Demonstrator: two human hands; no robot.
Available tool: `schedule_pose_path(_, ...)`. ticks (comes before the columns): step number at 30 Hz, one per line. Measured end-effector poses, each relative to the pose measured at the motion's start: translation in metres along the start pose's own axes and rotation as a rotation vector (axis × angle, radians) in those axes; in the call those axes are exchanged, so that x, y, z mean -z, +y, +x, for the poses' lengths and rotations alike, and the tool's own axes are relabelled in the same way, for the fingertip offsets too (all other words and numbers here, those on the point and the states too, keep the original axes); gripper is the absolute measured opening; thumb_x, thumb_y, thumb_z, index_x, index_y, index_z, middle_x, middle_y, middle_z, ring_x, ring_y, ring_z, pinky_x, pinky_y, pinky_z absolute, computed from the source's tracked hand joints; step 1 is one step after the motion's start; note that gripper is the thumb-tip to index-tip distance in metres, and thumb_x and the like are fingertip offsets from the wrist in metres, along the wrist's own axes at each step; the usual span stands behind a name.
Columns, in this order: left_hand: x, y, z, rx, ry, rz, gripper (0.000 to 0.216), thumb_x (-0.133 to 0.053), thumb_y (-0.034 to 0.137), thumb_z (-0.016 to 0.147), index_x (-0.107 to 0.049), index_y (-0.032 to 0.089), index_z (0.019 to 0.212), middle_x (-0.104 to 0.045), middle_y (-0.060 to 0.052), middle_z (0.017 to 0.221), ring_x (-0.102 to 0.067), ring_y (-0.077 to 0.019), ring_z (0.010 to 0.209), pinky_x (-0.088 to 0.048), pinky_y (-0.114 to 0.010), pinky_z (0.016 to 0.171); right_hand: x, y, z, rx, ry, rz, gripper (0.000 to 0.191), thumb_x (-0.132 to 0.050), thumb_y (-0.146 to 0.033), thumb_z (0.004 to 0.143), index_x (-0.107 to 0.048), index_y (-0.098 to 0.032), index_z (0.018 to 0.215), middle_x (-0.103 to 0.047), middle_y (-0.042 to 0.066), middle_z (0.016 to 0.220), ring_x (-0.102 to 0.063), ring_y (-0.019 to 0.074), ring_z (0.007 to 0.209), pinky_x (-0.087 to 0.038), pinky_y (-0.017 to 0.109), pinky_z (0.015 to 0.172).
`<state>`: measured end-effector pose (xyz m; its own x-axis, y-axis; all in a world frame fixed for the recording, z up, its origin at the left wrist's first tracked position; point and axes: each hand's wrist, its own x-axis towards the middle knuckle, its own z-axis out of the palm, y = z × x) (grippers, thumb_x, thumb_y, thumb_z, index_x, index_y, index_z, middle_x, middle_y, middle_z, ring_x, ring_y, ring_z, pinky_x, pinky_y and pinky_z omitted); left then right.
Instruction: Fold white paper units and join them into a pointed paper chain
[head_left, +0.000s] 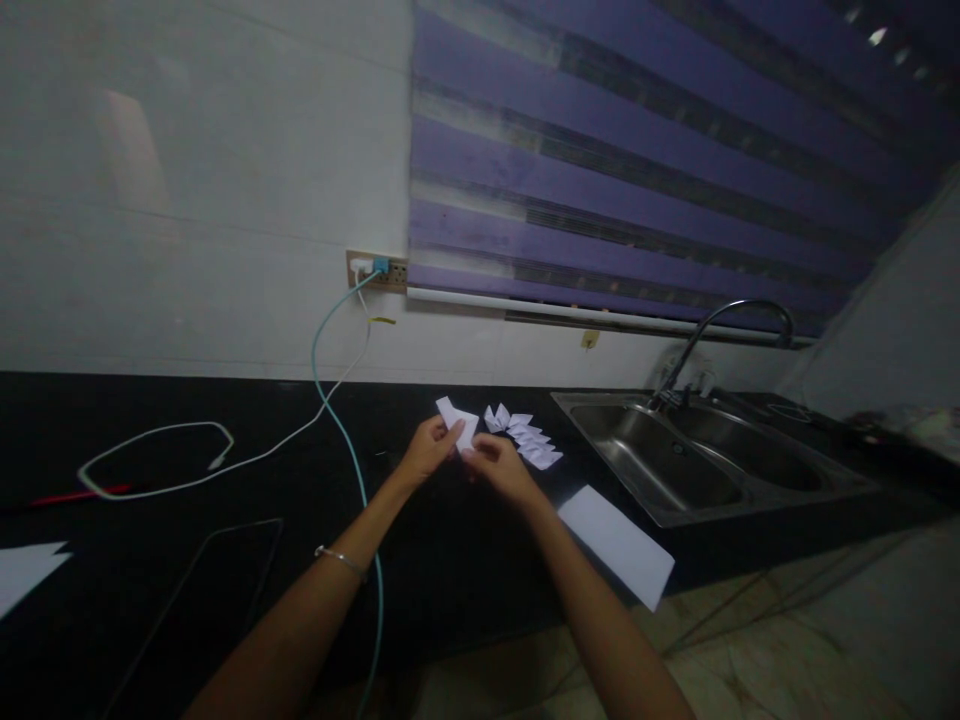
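Above the dark countertop, my left hand pinches a small folded piece of white paper from its left side. My right hand grips the lower right part of the same paper, its fingers closed on the edge. Just beyond my right hand lies a row of several small folded white paper pieces, pointed in shape. One more folded piece with raised points sits at the left end of that row. A flat white paper stack or sheet rests to the right of my right forearm.
A double steel sink with a curved faucet is set into the countertop at right. A teal cable and a white cable run from the wall socket. White paper lies far left, near a red pen-like object.
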<state>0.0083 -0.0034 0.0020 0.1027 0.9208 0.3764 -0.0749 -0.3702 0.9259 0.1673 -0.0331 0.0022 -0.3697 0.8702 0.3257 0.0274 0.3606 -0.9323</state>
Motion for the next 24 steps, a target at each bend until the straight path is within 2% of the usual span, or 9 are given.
schedule_pose_path(4,0.001,-0.002,0.001,0.015,0.024,0.032,0.042,-0.063,0.053,0.073,-0.06,0.012,0.074,-0.056,0.0,0.052,-0.048,-0.0087,0.043,-0.035,-0.019,0.042,0.002,0.006,0.005,0.026,0.075,-0.044,0.029,-0.056,-0.043,0.082,-0.062,-0.015,0.082,-0.059,0.0,0.07,-0.056,0.0103,0.054,-0.048,0.023,0.053)
schedule_pose_path(8,0.003,-0.003,0.0,0.015,-0.134,0.088,0.043,-0.06,0.052,0.076,-0.057,0.013,0.059,-0.054,0.0,0.048,-0.048,-0.0085,0.043,-0.037,-0.019,0.044,0.004,0.011,0.009,0.035,0.112,-0.035,0.03,-0.051,-0.045,0.085,-0.059,-0.017,0.081,-0.059,0.001,0.071,-0.057,0.0111,0.055,-0.048,0.022,0.05)
schedule_pose_path(11,0.004,-0.003,-0.001,-0.004,-0.181,0.1,0.041,-0.059,0.05,0.077,-0.057,0.013,0.058,-0.056,-0.001,0.05,-0.049,-0.0088,0.045,-0.038,-0.019,0.046,0.003,0.011,0.008,0.044,0.082,-0.028,0.032,-0.045,-0.047,0.088,-0.056,-0.018,0.081,-0.057,0.0,0.068,-0.056,0.0108,0.055,-0.046,0.021,0.05)
schedule_pose_path(19,0.003,-0.005,0.001,0.035,-0.159,0.061,0.041,-0.064,0.05,0.073,-0.056,0.013,0.059,-0.056,-0.001,0.048,-0.048,-0.0079,0.039,-0.035,-0.019,0.041,0.003,0.012,0.008,0.035,0.051,0.01,0.036,-0.046,-0.049,0.087,-0.054,-0.017,0.073,-0.056,-0.001,0.061,-0.052,0.0095,0.05,-0.042,0.02,0.049)
schedule_pose_path(21,0.003,-0.005,0.001,0.024,-0.158,0.044,0.042,-0.063,0.05,0.073,-0.056,0.012,0.057,-0.056,-0.001,0.047,-0.048,-0.0076,0.039,-0.034,-0.019,0.041,0.003,0.013,0.01,0.023,0.098,0.026,0.033,-0.05,-0.049,0.085,-0.053,-0.018,0.075,-0.055,-0.002,0.059,-0.051,0.0094,0.048,-0.042,0.02,0.047)
schedule_pose_path(24,0.002,-0.002,0.001,0.004,-0.131,0.045,0.043,-0.063,0.049,0.074,-0.057,0.012,0.055,-0.056,-0.002,0.047,-0.046,-0.0069,0.039,-0.032,-0.018,0.04,0.0,0.014,0.011,0.018,0.269,0.055,0.028,-0.06,-0.046,0.079,-0.049,-0.02,0.084,-0.054,-0.005,0.055,-0.05,0.01,0.043,-0.041,0.02,0.041)
